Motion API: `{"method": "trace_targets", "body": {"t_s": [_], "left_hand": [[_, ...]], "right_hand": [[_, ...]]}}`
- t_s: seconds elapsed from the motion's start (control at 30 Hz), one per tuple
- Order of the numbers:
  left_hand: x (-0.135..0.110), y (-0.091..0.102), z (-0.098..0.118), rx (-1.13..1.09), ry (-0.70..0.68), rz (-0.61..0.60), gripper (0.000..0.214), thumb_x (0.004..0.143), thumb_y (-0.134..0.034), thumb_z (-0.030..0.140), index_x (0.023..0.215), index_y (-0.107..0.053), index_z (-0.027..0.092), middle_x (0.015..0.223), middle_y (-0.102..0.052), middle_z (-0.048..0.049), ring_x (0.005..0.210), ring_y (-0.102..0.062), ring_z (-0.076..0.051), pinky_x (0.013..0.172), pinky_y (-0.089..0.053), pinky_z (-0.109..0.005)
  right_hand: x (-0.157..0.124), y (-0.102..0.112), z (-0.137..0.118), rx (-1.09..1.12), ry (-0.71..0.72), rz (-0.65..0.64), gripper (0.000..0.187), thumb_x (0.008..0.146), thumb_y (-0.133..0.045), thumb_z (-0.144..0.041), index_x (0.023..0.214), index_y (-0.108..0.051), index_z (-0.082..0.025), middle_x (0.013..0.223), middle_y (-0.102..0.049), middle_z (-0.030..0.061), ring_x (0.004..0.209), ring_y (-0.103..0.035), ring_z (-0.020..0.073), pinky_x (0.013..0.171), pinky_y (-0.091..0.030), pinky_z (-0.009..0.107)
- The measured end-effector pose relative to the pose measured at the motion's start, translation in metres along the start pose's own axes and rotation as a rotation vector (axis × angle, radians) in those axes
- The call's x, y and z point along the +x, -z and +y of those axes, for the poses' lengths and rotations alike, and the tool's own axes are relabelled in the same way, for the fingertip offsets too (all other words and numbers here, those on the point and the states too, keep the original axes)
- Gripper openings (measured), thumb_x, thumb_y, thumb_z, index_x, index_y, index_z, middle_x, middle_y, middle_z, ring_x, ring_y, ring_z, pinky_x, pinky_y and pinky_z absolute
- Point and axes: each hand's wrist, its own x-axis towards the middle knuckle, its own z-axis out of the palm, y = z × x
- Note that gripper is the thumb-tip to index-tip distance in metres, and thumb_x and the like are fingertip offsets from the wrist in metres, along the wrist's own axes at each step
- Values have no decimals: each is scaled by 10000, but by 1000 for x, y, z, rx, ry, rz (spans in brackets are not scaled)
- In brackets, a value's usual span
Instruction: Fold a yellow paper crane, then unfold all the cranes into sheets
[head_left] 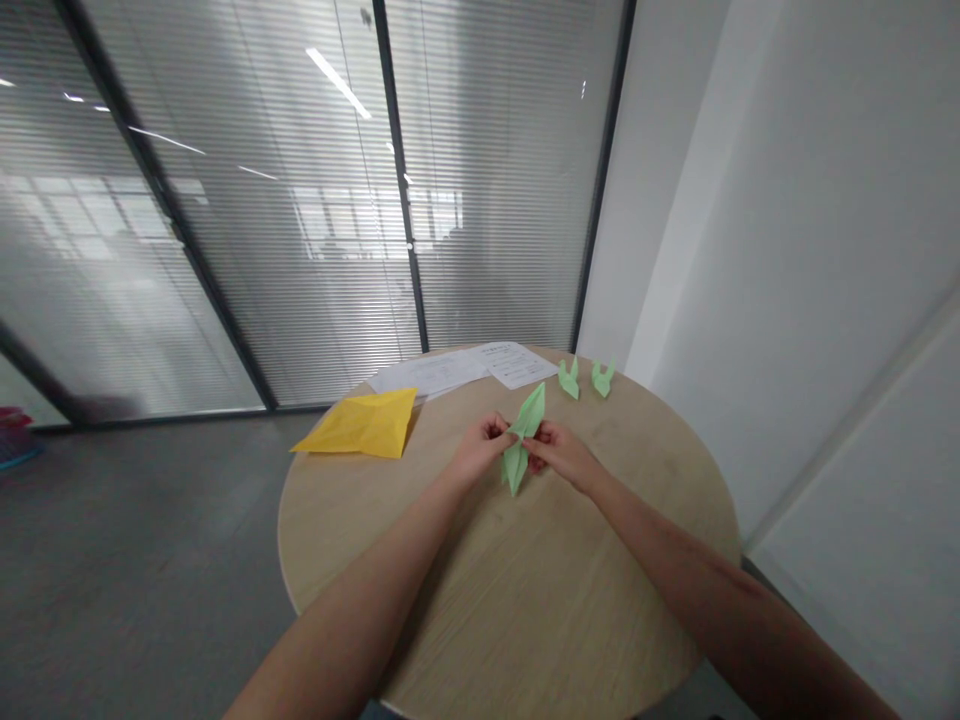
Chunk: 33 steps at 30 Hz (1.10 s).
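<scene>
Between my two hands is a piece of folded light-green paper (531, 408), long and pointed at both ends, held just above the round table (540, 590). My left hand (484, 445) pinches its middle from the left, thumb on top. From the right, my right hand (561, 452) grips the same middle part, with its thumb close to the left one. The fingers beneath the paper are partly hidden. Beyond my right hand stand two small folded green paper figures (568, 380) with upright points.
A yellow envelope (364, 422) lies at the table's left edge. Printed white sheets (517, 364) overlap along the far edge. Behind the table rises a glass partition with blinds (495, 250); a white wall (810, 250) stands at the right.
</scene>
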Motion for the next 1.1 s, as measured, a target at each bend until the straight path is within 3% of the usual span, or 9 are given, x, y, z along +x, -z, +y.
{"method": "trace_targets", "body": {"t_s": [0.23, 0.4, 0.5, 0.6, 0.8, 1.1], "left_hand": [[3, 3, -2, -23, 34, 51, 320, 669, -807, 334, 681, -522, 189, 610, -499, 51, 574, -483, -108, 579, -401, -259], [9, 7, -10, -68, 95, 56, 370, 633, -854, 334, 743, -535, 181, 618, -553, 53, 564, -541, -106, 569, -459, -249], [9, 7, -11, -46, 102, 53, 353, 645, -849, 321, 769, -553, 176, 625, -574, 45, 562, -557, -110, 558, -465, -247], [7, 5, -11, -31, 105, 43, 341, 658, -842, 322, 786, -562, 175, 633, -585, 40, 565, -567, -112, 555, -460, -243], [6, 1, -10, -71, 139, -42, 380, 626, -860, 349, 777, -560, 172, 628, -582, 38, 555, -557, -104, 545, -426, -231], [5, 2, -4, -120, 117, -26, 389, 632, -850, 376, 793, -561, 173, 634, -575, 44, 560, -549, -100, 561, -426, -235]], "right_hand": [[-2, -1, -5, 56, 46, -8, 401, 747, -792, -516, 932, -642, -193, 705, -655, -4, 577, -595, 133, 565, -491, 265], [-1, 1, -5, 121, 24, -16, 473, 731, -806, -466, 1096, -656, -206, 713, -633, -24, 565, -562, 120, 564, -479, 257], [-1, 2, -4, 137, 5, -32, 419, 738, -805, -462, 1031, -658, -201, 740, -651, -10, 595, -583, 128, 582, -486, 261], [-2, 3, -4, 172, -19, -44, 414, 728, -824, -451, 996, -640, -194, 829, -699, 27, 689, -650, 163, 623, -514, 276], [-5, 1, -2, 214, -54, -91, 516, 723, -836, -463, 1117, -623, -207, 1089, -719, 104, 901, -700, 242, 694, -559, 327], [-1, 3, 2, 234, -63, -46, 506, 718, -834, -530, 1050, -638, -202, 980, -708, 72, 790, -671, 196, 673, -553, 319]]}}
